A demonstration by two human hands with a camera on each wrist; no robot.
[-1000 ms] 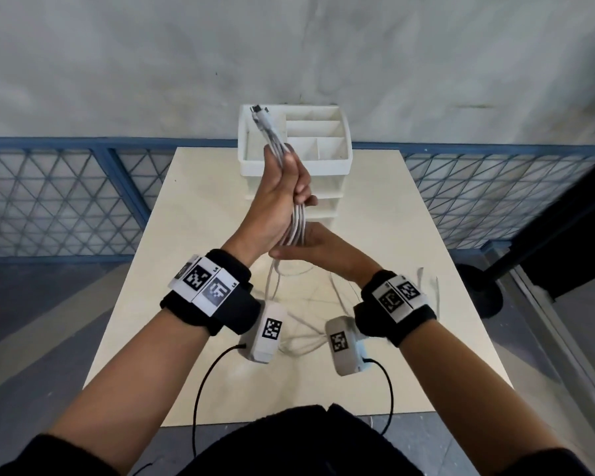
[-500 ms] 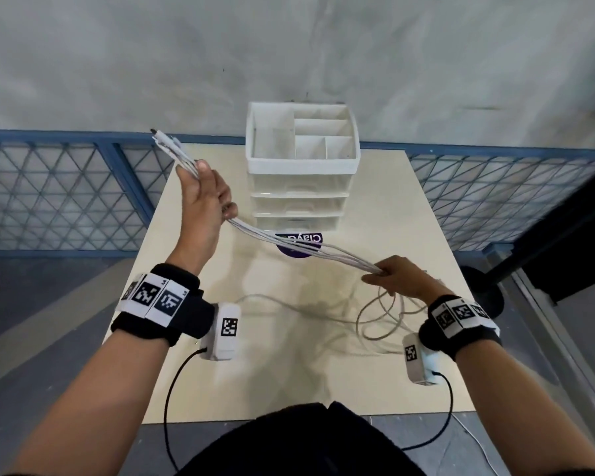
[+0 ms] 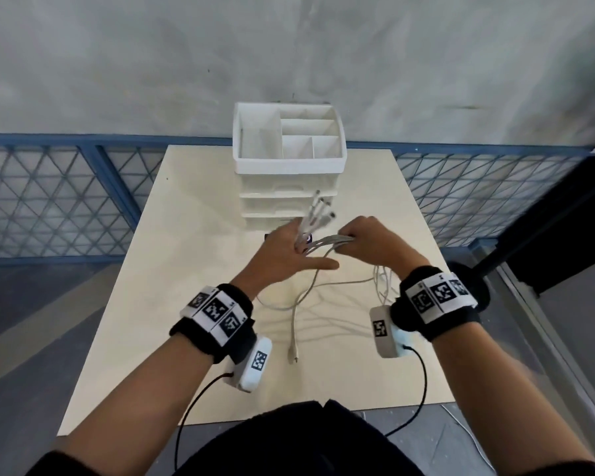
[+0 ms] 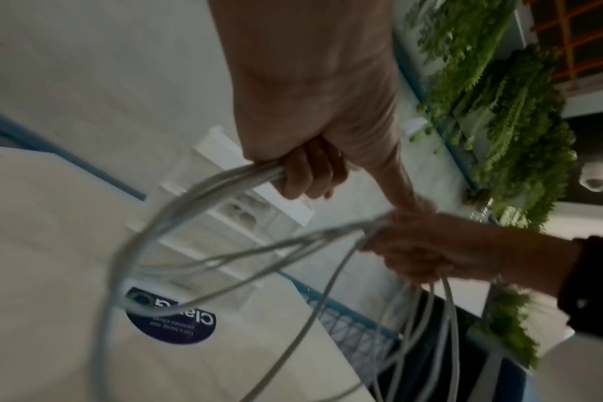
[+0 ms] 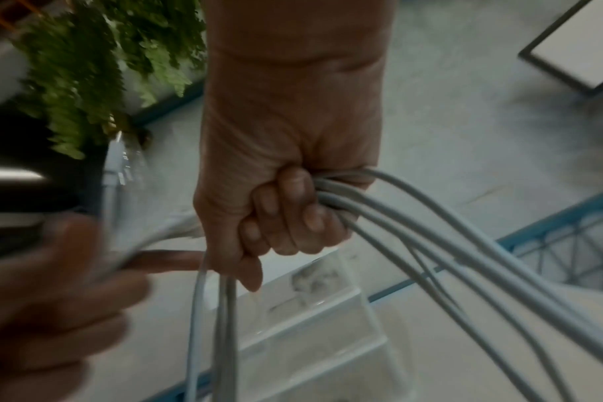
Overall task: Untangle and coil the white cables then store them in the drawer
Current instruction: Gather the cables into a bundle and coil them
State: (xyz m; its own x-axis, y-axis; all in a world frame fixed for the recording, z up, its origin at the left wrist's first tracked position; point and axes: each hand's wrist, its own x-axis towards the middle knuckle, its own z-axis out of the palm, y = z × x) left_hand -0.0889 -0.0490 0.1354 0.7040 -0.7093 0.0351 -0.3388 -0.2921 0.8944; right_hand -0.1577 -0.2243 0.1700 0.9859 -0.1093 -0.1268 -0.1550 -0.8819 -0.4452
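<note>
Loose end: one cable plug lies on the counter at 6 o'clock from the hands, its cord running up toward them.
Slack: more white loops rest on the counter just below the right wrist, at about 5 o'clock from the hands.
Left hand: its fingers are curled round the white cables, thumb stretched out toward 3 o'clock; the connector ends fan out of the hand toward 1 o'clock.
Right hand: clenched round the same bundle at 3 o'clock of the left hand, close beside it; in the right wrist view its fingers wrap several strands, which leave the fist on both sides.
Span between hands: a short arched stretch of cable above the counter.
Sticker: dark and round, on the counter under the cable loop, in front of the drawer unit.
Drawer unit: white, at 12 o'clock beyond the hands, its three drawers closed, an open divided tray on top.
Backdrop: blue mesh railing and a grey wall behind the counter.
</note>
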